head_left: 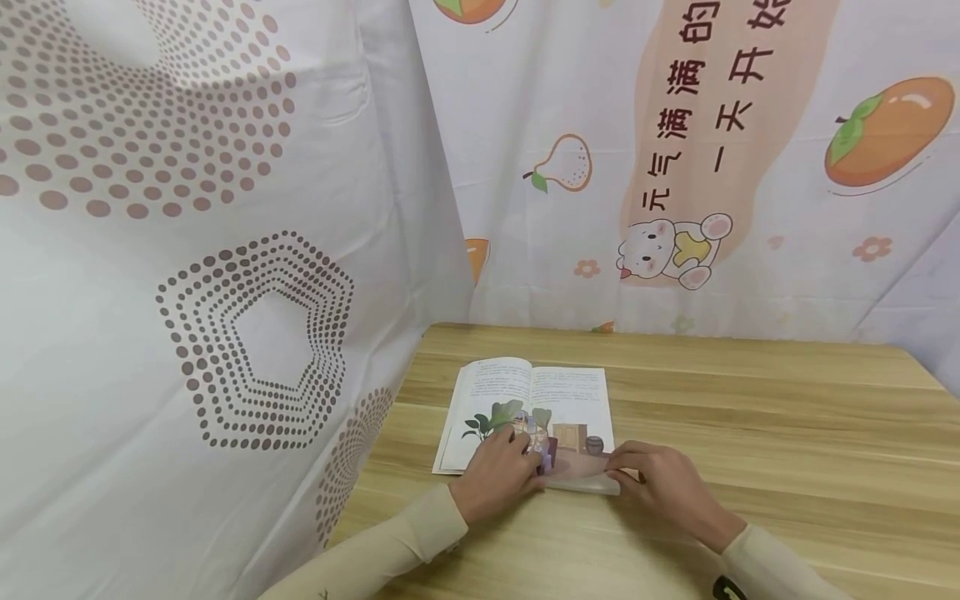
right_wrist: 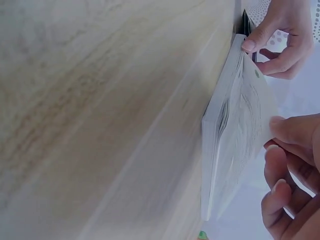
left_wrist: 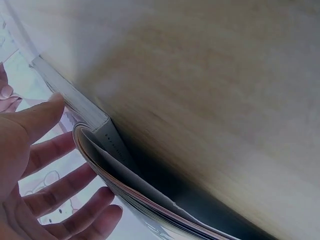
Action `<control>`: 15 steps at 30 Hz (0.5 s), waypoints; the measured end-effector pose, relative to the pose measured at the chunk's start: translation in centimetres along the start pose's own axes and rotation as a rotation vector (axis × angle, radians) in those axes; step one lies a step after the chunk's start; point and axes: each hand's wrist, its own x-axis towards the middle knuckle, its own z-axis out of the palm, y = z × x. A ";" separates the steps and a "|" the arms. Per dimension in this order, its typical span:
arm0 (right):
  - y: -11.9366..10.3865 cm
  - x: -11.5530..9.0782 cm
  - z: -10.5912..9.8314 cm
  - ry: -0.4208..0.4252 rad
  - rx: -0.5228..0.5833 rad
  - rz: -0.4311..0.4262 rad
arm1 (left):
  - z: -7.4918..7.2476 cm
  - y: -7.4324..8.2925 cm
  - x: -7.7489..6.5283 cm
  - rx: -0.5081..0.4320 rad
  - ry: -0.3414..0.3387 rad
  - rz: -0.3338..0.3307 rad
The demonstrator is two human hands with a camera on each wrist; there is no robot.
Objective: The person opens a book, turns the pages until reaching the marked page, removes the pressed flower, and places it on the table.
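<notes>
An open book (head_left: 573, 390) with printed text and a coloured room illustration lies on the wooden table. My left hand (head_left: 498, 471) rests over the lower middle of the spread, near the spine. In the left wrist view its fingers (left_wrist: 60, 190) spread across the pages, and the thumb touches the lower edge. My right hand (head_left: 663, 487) is at the lower right corner. Between its thumb and forefinger it pinches a page (right_wrist: 257, 107), which stands slightly lifted off the page block in the right wrist view. The left fingertips partly cover the illustration.
The wooden table (head_left: 750, 417) extends to the right of the book. A white curtain with brown dots (head_left: 262, 333) hangs at the left. Behind the table hangs a white cloth (head_left: 510, 208) with fruit, a cartoon bear and writing.
</notes>
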 end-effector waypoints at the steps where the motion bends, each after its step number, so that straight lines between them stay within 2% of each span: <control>1: 0.0 0.1 0.0 0.010 0.000 -0.013 | 0.0 0.0 0.0 0.002 0.002 0.000; 7: -0.4 0.5 -0.3 0.045 -0.002 -0.030 | -0.2 -0.1 0.1 0.002 0.012 0.003; 15: -0.5 0.6 -0.7 0.088 0.042 0.047 | 0.0 0.0 -0.1 0.022 0.007 0.008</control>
